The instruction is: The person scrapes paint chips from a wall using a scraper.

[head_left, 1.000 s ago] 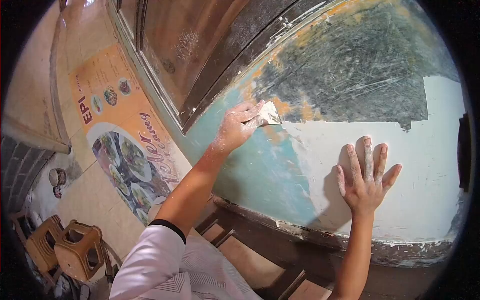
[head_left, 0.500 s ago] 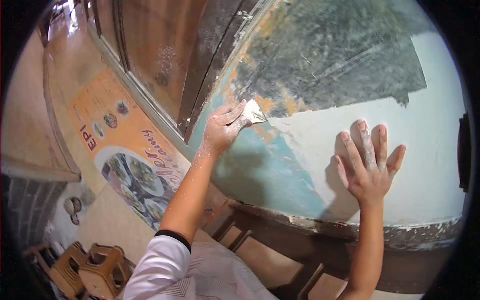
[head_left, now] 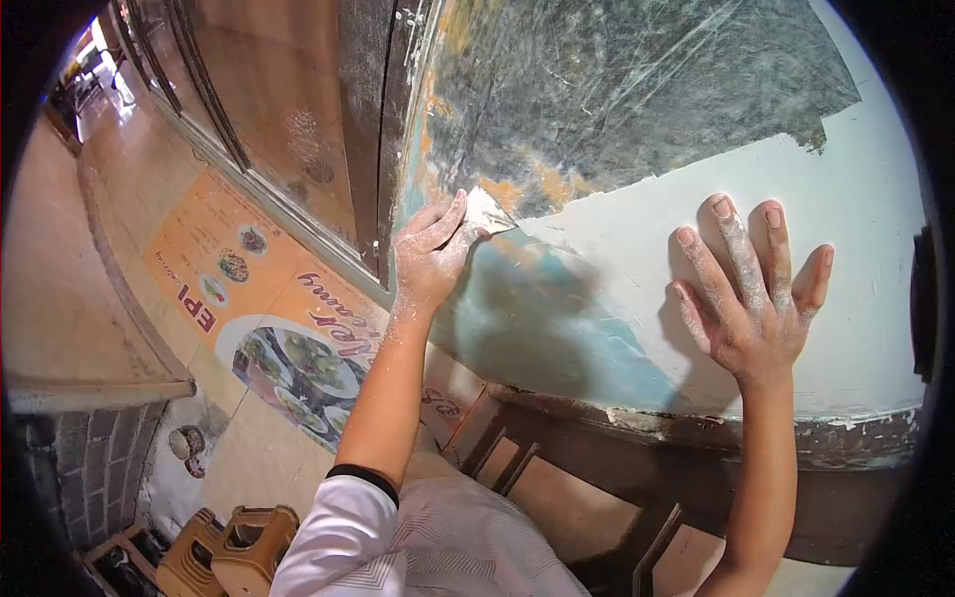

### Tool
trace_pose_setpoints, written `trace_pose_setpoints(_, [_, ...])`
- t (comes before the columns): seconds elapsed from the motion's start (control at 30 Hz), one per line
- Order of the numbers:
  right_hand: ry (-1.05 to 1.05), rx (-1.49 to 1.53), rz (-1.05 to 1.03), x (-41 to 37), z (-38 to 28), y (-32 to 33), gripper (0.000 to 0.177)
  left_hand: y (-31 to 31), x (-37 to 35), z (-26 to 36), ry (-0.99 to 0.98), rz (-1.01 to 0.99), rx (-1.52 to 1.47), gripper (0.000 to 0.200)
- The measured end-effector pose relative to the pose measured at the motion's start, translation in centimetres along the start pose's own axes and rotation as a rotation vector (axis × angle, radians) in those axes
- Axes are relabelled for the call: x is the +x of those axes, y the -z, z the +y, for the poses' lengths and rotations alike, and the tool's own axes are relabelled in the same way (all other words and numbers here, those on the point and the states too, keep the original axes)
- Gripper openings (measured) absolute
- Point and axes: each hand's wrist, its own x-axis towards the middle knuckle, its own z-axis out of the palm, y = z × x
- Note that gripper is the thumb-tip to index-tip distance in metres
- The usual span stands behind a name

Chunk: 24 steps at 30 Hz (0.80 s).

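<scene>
My left hand (head_left: 430,257), dusted with white, is closed around a putty knife (head_left: 488,212) whose blade is coated in white. The blade's edge meets the wall where a dark, scuffed patch (head_left: 607,99), white putty (head_left: 637,259) and worn blue-green paint (head_left: 517,313) come together. To the right, my right hand (head_left: 751,303) lies on the white putty area, its fingers spread and holding nothing. White residue covers its fingers. The putty knife's handle is hidden inside my left hand.
A dark wooden door frame (head_left: 363,119) stands left of the wall. An orange printed food banner (head_left: 224,239) lies on the floor. Brown plastic stools (head_left: 249,547) are at lower left. A dark ledge (head_left: 686,428) runs below the painted wall.
The camera view has shifted, so the wall and banner sit differently in the picture. Both hands stay at about the same places on the wall, the left still gripping the putty knife.
</scene>
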Motion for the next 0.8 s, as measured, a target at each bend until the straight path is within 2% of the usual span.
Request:
trace_pose_setpoints(0.43, [-0.045, -0.034, -0.077, 0.1, -0.4, 0.5, 0.044, -0.4, 0.0, 1.3, 0.024, 0.050, -0.056, 0.046])
trace_pose_setpoints(0.5, [-0.046, -0.020, -0.074, 0.2, -0.4, 0.6, 0.045, -0.4, 0.2, 1.9, 0.121, 0.014, -0.035, 0.045])
trace_pose_setpoints(0.67, [0.008, -0.007, -0.021, 0.2, -0.1, 0.3, 0.050, -0.7, 0.1, 1.6, 0.013, 0.054, 0.015, 0.044])
trace_pose_setpoints(0.8, [-0.001, 0.010, -0.009, 0.1, -0.1, 0.1, 0.049, -1.0, 0.1, 1.7, 0.016, 0.094, 0.008, 0.048])
